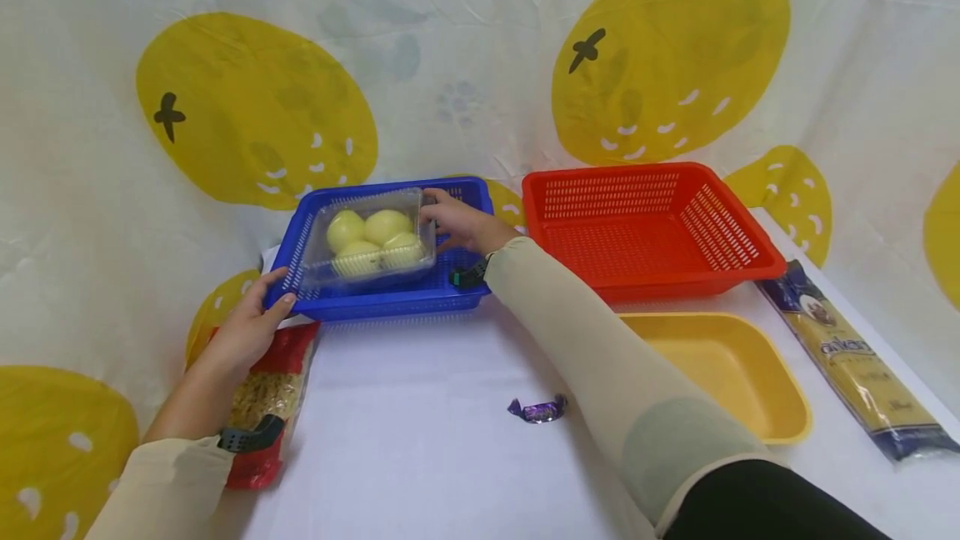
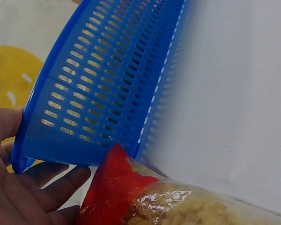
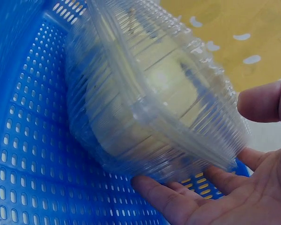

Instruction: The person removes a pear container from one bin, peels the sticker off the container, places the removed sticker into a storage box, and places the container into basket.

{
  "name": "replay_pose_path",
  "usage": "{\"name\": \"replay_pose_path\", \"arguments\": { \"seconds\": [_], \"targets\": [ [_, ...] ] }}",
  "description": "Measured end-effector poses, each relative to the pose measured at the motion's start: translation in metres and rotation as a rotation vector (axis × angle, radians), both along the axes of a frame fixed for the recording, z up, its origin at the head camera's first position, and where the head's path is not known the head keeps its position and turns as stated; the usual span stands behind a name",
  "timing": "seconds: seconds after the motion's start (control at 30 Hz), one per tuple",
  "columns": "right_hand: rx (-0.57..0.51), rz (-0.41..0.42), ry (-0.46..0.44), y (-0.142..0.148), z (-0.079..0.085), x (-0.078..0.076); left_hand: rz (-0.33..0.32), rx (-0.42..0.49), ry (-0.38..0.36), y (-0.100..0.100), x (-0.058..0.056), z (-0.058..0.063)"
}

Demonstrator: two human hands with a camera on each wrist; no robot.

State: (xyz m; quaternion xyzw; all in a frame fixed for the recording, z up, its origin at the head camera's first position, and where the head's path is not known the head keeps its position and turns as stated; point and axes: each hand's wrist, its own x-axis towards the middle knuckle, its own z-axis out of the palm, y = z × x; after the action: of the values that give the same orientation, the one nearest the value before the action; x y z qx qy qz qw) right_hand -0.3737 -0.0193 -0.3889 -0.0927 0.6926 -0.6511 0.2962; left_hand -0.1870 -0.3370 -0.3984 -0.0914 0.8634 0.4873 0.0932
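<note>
A clear plastic clamshell box (image 1: pixel 369 238) with several round, pale yellow-green fruits (image 1: pixel 358 259) inside sits tilted within the blue perforated basket (image 1: pixel 450 302). My right hand (image 1: pixel 467 223) holds the box by its right end; in the right wrist view its fingers (image 3: pixel 178 204) reach beneath the box and the thumb is beside the upper edge. At the basket's left front corner, my left hand (image 1: pixel 251 325) grips the rim, thumb on the near side. Under my left forearm lies a red-and-clear bag of pasta (image 1: pixel 270 394), its top end against the basket in the left wrist view.
A red perforated basket (image 1: pixel 600 252) stands right of the blue one. Nearer me is a yellow tray (image 1: pixel 720 365), partly behind my right sleeve. A purple-wrapped candy (image 1: pixel 538 411) lies mid-table. A long blue-and-gold packet (image 1: pixel 855 352) lies far right; a patterned cloth (image 1: pixel 465 48) hangs behind.
</note>
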Motion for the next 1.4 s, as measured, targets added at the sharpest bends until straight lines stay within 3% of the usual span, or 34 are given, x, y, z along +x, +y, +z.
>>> {"name": "replay_pose_path", "arguments": {
  "seconds": [0.23, 0.7, 1.03, 1.4],
  "targets": [
    [0.019, -0.005, 0.0, 0.0, -0.003, 0.0, -0.004, 0.0, 0.006, -0.002, -0.002, -0.004],
    [0.113, -0.021, -0.014, -0.004, 0.0, 0.004, 0.012, -0.019, 0.018, 0.001, 0.001, 0.0],
    [0.041, -0.126, 0.009, 0.003, 0.005, 0.005, 0.017, -0.025, 0.025, 0.003, 0.001, 0.0],
    [-0.049, -0.192, 0.001, 0.017, 0.022, 0.018, 0.077, -0.08, 0.055, 0.011, 0.002, 0.002]
  ]
}}
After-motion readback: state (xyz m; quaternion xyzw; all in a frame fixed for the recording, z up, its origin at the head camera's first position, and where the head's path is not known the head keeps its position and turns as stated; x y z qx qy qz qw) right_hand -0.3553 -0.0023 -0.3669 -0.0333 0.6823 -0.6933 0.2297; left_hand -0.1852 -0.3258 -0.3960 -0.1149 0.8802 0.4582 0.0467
